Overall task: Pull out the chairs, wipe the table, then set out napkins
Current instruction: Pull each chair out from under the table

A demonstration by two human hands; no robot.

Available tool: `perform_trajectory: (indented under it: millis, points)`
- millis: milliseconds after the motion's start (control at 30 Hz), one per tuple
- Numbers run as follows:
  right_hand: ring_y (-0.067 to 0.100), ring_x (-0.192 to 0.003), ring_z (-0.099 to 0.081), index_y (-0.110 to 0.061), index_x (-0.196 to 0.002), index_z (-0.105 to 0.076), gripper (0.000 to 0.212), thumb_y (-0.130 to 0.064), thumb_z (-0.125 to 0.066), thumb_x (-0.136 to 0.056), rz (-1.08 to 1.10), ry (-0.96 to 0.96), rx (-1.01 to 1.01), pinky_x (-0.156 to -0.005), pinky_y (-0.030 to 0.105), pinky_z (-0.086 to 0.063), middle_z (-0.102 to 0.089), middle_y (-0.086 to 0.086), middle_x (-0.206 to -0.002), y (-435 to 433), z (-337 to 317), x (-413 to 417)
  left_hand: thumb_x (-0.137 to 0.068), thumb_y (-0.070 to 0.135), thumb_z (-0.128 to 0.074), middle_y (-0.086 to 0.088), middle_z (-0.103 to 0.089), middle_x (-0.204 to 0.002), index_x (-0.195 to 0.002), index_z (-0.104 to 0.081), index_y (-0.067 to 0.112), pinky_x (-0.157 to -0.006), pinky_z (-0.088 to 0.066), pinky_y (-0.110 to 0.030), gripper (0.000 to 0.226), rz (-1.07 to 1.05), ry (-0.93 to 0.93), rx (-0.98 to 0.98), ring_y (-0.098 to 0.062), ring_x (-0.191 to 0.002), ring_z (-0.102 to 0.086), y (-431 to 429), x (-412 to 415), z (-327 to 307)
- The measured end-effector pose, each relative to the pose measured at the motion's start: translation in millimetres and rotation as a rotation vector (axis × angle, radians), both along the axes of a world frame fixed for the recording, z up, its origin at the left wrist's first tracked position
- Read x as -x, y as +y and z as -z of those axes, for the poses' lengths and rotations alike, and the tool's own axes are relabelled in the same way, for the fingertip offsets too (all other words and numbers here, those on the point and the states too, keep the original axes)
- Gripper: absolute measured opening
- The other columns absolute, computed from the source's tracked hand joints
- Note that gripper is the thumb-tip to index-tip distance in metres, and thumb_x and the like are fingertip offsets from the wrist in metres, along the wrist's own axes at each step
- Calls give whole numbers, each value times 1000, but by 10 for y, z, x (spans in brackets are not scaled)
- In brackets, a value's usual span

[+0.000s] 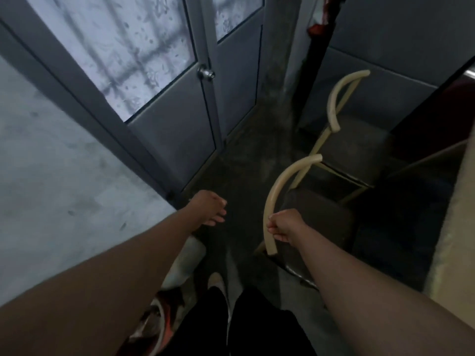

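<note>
Two chairs with curved beige backrests and dark seats stand on the right, tucked toward a table (447, 227) whose pale edge runs down the right side. My right hand (284, 226) is closed around the lower part of the near chair's backrest (276, 191). The far chair (334, 98) stands just behind it, untouched. My left hand (209, 210) hangs in the air to the left of the near chair, fingers loosely curled and apart, holding nothing.
A grey double door (164, 104) with frosted glass and a round knob (205, 72) stands ahead on the left, beside a pale wall. The dark floor between door and chairs is narrow. Shoes (159, 314) lie by my feet at the bottom.
</note>
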State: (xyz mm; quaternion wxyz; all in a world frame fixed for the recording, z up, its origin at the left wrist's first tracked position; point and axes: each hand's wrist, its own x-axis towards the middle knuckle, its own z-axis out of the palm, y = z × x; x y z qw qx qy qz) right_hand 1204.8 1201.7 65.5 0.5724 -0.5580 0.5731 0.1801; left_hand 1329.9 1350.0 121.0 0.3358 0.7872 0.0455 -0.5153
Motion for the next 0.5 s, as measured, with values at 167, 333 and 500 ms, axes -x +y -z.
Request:
perform_trajectory:
  millis: [167, 333, 500]
  points:
    - [14, -65, -60, -8, -97, -62, 11, -10, -52, -94, 166, 29, -40, -55, 25, -49, -67, 9, -88, -148, 88, -265, -101, 19, -45, -16, -62, -125, -124, -54, 7, -71, -50, -30, 28, 184, -60, -39, -26, -98, -64, -484, -471, 53]
    - [14, -69, -60, -7, -98, -62, 12, -13, -51, -97, 297, 58, -95, -69, 29, -51, -66, 9, -88, -508, 172, -426, -100, 18, -46, -16, -63, -121, -120, -56, 6, -70, -49, -30, 26, 344, -31, -33, -24, -92, -63, -1052, -761, 150]
    - [15, -69, -59, -7, -92, -57, 10, -15, -54, -96, 426, 100, -106, -67, 29, -51, -63, 7, -80, -1014, 309, -652, -99, 18, -47, -16, -63, -121, -121, -55, 6, -83, -50, -35, 27, 502, -20, -72, -25, -94, -63, -1710, -1095, 236]
